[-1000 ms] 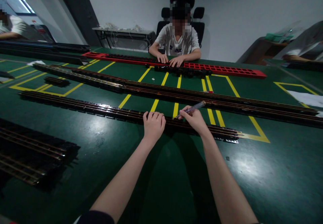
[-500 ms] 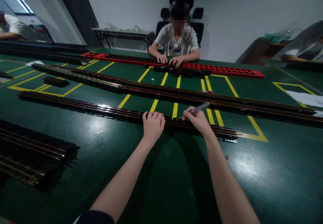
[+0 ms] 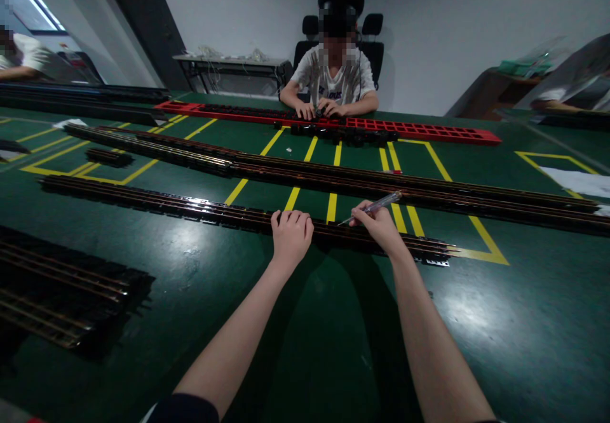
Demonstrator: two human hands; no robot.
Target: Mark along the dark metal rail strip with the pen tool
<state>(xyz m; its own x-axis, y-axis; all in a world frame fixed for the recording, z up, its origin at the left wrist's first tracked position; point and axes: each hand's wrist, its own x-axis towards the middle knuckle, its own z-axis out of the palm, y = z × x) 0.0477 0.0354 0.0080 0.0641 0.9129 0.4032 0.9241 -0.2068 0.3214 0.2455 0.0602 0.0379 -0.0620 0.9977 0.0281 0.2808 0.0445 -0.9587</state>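
Note:
A long dark strip of model railway track (image 3: 229,211) with metal rails lies across the green table in front of me. My left hand (image 3: 291,235) rests on its middle, fingers bent over the strip and gripping it. Just to the right, my right hand (image 3: 379,225) is closed around a small screwdriver (image 3: 382,202) with a clear handle. Its thin tip points down and left at the track, between my two hands. Whether the tip touches the track I cannot tell.
Longer tracks (image 3: 333,180) run behind mine. More track (image 3: 61,289) lies at the left front, and a short piece (image 3: 109,157) farther back. Across the table a person (image 3: 333,80) handles dark parts at a red slotted frame (image 3: 424,132). White paper (image 3: 579,181) lies at right.
The screwdriver and my right hand have shifted slightly to the right. My left hand stays on the track. The person opposite has moved their hands at the red frame.

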